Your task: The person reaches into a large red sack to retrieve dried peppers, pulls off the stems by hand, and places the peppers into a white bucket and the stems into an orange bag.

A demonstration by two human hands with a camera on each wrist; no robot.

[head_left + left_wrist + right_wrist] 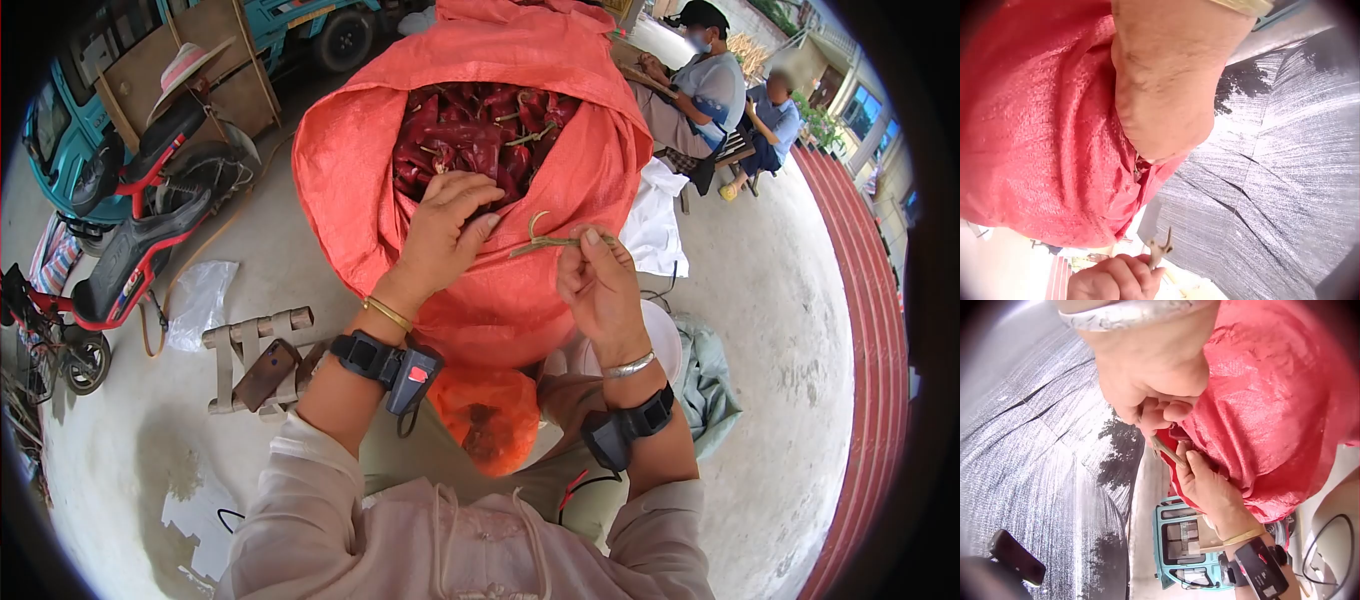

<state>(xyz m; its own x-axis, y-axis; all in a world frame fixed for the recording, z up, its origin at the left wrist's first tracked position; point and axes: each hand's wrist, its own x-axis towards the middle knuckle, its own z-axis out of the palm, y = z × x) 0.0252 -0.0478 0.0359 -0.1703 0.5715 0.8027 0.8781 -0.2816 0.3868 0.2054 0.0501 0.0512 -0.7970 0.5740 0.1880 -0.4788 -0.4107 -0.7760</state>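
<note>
A red woven sack (350, 130) stands with its mouth folded back, full of dark red peppers (470, 135). The left hand (440, 240) is over the near edge of the peppers, fingers slightly bent and thumb apart; whether the fingertips touch a pepper is hard to tell. To its right, the right hand (605, 300) pinches several green-brown stems (545, 241) between thumb and fingers, above the sack's right side. In the right wrist view the stems (1169, 452) stick out from the right hand (1150, 381). The left wrist view shows a forked stem tip (1159, 249) at the right hand (1116, 278).
An orange mesh bag (487, 420) lies between the legs. Left are a wooden stool (225, 370) with a phone (267, 374), a plastic bag (200, 305) and a red-black scooter (130, 260). Two seated people (705, 90) are at upper right, beside red steps (845, 300).
</note>
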